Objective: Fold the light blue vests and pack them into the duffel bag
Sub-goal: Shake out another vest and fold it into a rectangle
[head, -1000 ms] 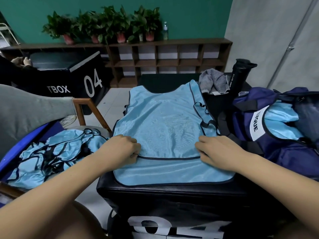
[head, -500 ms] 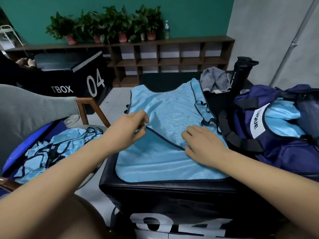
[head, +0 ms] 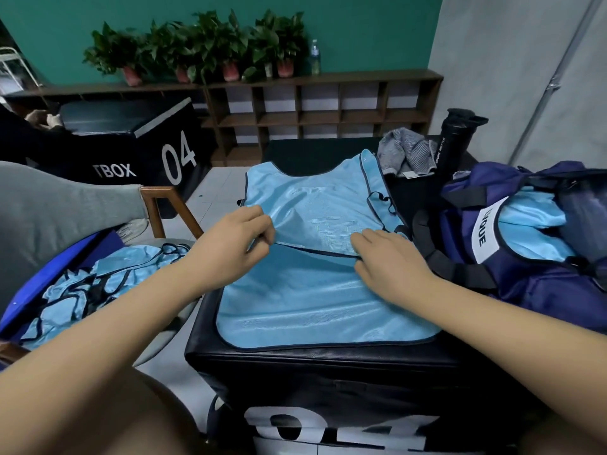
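- One vest [head: 312, 290] lies spread on the near box [head: 328, 362]. It is light blue, thin and glossy with a fine mesh weave, has dark piping on every edge, and its lower corners are rounded.
- The vest has two layers. The lower one lies flat. The hem of the upper one is lifted at the vest's middle.
- Left hand [head: 230, 247]: the grip pinches the left end of the lifted hem between thumb and fingertips.
- Right hand [head: 391, 261]: the grip is closed on the right end of the same hem, with the fingers curled over it and the thumb beneath.
- One bag [head: 532, 280] stands at the right, touching the near box. It is soft navy fabric with black webbing straps and a white label, and its top is open.
- One second vest [head: 532, 221] lies folded inside the bag.
- One pile [head: 92, 280] of crumpled blue vests lies at the left on a chair [head: 170, 208] with a wooden frame. The number of vests cannot be told.
- There are two boxes. Both are black, padded and rectangular, and each is marked "04" in white. The far box [head: 131, 149] also reads "TBOX".
- One black cylindrical flask [head: 453, 139] stands behind the bag, with one grey striped cloth [head: 404, 152] crumpled beside it.
- One brown wooden shelf [head: 328, 106] of square cubbies lines the wall. On top are leafy plants [head: 203, 44] in four pink pots and one clear water bottle [head: 314, 57].
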Motion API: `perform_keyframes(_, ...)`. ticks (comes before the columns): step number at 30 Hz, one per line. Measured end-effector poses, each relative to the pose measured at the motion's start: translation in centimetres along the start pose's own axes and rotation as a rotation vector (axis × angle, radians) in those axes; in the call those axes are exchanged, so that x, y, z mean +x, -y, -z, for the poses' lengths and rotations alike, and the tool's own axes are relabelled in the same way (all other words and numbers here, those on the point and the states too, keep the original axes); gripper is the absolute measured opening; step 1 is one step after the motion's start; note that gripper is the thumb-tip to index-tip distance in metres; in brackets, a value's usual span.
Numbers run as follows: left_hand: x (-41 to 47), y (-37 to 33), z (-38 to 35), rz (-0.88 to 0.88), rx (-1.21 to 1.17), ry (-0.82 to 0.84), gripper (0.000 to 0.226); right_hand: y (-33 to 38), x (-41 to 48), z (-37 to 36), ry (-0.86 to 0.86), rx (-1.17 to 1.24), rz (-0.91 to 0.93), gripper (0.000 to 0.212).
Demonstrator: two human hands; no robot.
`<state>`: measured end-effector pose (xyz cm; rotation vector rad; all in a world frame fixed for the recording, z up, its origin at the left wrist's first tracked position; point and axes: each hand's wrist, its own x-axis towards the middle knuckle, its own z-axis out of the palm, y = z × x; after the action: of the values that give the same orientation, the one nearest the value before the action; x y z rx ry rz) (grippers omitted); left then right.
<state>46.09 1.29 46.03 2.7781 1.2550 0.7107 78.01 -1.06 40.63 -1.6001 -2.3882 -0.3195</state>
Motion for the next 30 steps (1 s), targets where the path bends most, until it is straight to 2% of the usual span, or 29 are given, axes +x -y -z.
perform_keyframes(5,-1.6,0.1,-0.7,-0.020,0.028,0.022,0.037,-3.4,-2.1,2.2,-0.062,0.034,-0.019,0.018)
perform_keyframes(9,-3.2,-0.6,-0.9,0.026,-0.068,0.017,0.047,-5.0,-4.2,4.4,-0.136,0.039,0.090,0.019)
perform_keyframes(14,-6.6,-1.0,-1.2,0.066,-0.152,0.109,0.055,-6.2,-8.1,4.7,-0.103,0.077,0.240,0.012)
perform_keyframes(20,-9.1,-0.6,-2.7,0.004,-0.037,0.211,0.050,-7.1,-10.2,3.4,0.002,0.092,0.291,0.010)
perform_keyframes(26,-8.8,-1.2,-1.3,0.017,-0.165,0.137,0.018,-7.1,-10.5,5.4,-0.083,0.061,0.269,0.010)
perform_keyframes(30,-9.4,-1.1,-1.7,0.000,-0.162,0.283,0.016,-6.7,-11.8,4.6,0.038,-0.014,0.334,0.007)
